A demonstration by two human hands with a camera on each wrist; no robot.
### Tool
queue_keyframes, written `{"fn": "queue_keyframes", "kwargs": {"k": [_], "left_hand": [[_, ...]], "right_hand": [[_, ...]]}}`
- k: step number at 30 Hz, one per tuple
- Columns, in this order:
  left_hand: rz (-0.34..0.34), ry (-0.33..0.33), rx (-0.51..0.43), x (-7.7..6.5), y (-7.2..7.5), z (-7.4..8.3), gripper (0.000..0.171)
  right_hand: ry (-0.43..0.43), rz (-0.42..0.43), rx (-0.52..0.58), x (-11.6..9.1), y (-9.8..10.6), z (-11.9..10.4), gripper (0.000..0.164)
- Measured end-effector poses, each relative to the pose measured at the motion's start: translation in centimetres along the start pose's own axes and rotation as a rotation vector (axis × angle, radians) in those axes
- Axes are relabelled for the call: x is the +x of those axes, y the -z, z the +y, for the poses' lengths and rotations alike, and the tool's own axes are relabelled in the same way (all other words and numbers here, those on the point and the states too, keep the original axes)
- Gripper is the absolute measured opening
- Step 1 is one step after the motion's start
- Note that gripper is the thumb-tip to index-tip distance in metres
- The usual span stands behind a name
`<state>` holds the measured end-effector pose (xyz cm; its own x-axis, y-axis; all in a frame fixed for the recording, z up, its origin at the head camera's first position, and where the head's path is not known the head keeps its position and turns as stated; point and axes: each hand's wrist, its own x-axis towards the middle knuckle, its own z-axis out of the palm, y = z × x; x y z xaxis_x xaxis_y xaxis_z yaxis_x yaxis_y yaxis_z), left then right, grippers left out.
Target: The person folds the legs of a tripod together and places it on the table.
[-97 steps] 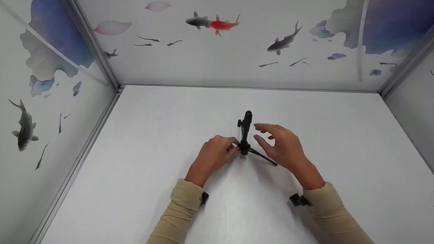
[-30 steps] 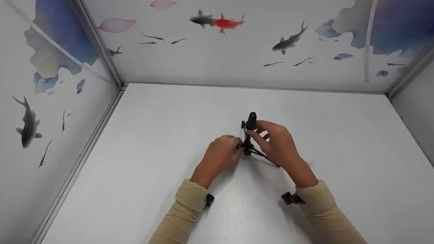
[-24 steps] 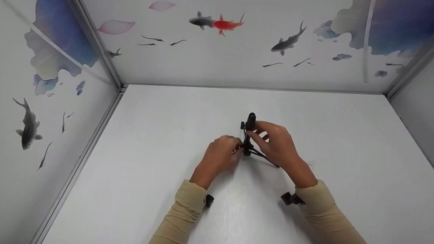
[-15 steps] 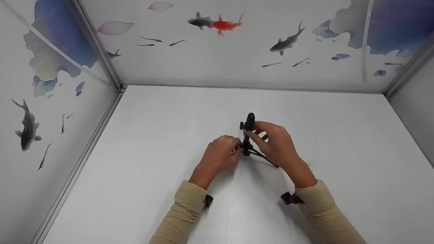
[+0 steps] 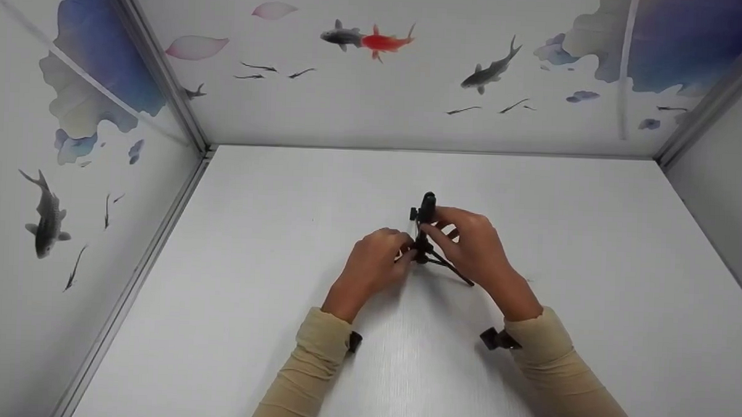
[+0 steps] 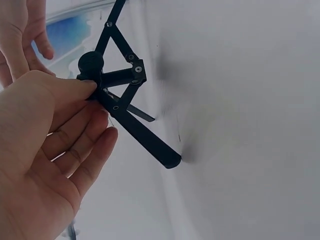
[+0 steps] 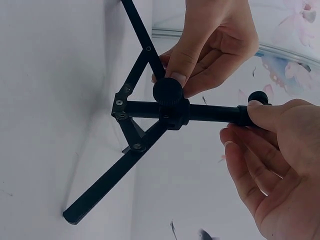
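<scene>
A small black tripod stand (image 5: 428,203) stands on the white table with its legs spread. My left hand (image 5: 372,258) is at its lower left. In the right wrist view, the left thumb and fingers pinch the collar where the legs meet, beside a round ribbed knob (image 7: 168,91). My right hand (image 5: 478,243) holds the upper part of the post between thumb and fingers, near a smaller knob (image 7: 258,97) in the right wrist view. The left wrist view shows a flat leg (image 6: 142,135) reaching down to the table, with hinged braces (image 6: 122,42) joining the legs to the centre post.
The white table (image 5: 272,217) is bounded by white panels printed with fish and lotus shapes, behind and at both sides. A grey metal rail (image 5: 160,226) runs along its left edge. Black wrist cameras (image 5: 499,339) sit at both sleeves.
About three seconds ago my right hand was apart from the tripod; it has since moved in and taken hold of the post. My left hand has stayed at the leg joint.
</scene>
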<state>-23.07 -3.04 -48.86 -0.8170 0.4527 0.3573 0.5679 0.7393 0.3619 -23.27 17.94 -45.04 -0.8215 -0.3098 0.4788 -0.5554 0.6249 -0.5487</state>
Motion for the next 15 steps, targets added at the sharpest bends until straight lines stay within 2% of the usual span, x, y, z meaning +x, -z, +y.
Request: {"fn": "queue_keyframes", "kwargs": {"k": [15], "left_hand": [[0.024, -0.017, 0.003, 0.07, 0.03, -0.14, 0.010]], "right_hand": [[0.006, 0.007, -0.007, -0.11, 0.07, 0.05, 0.017]]}}
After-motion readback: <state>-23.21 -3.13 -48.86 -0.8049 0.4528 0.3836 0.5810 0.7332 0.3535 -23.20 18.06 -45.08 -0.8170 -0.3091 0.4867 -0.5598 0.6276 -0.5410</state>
